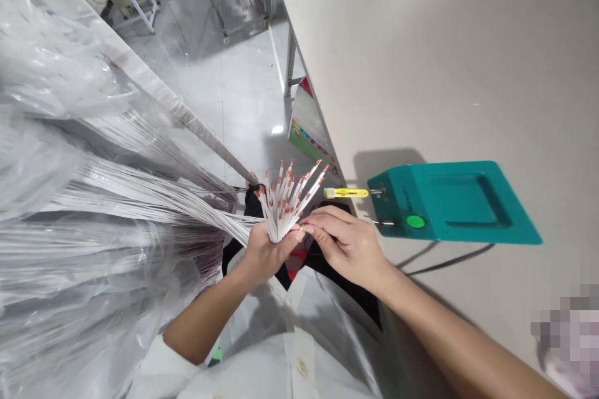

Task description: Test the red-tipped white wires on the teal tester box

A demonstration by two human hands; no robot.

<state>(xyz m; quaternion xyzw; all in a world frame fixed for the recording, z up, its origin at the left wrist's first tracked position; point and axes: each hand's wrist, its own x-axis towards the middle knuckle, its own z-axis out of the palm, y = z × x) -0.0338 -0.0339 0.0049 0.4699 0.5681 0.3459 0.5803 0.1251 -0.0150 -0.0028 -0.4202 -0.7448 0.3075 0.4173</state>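
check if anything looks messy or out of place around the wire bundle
Nothing is spilled or broken. The red-tipped wires splay out unevenly above the left hand, tips not flush, with the right hand touching their base. The teal box sits flat on the table.

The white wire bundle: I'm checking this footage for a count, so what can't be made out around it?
Head view: base of the wire bundle hidden inside the left hand; strands too fine to count.
Its far length blurs under the plastic sheet.
Whether the right hand pinches a wire: its fingertips hide that.
Markings on the teal device: too small.
Lower right corner: pixelated patch.
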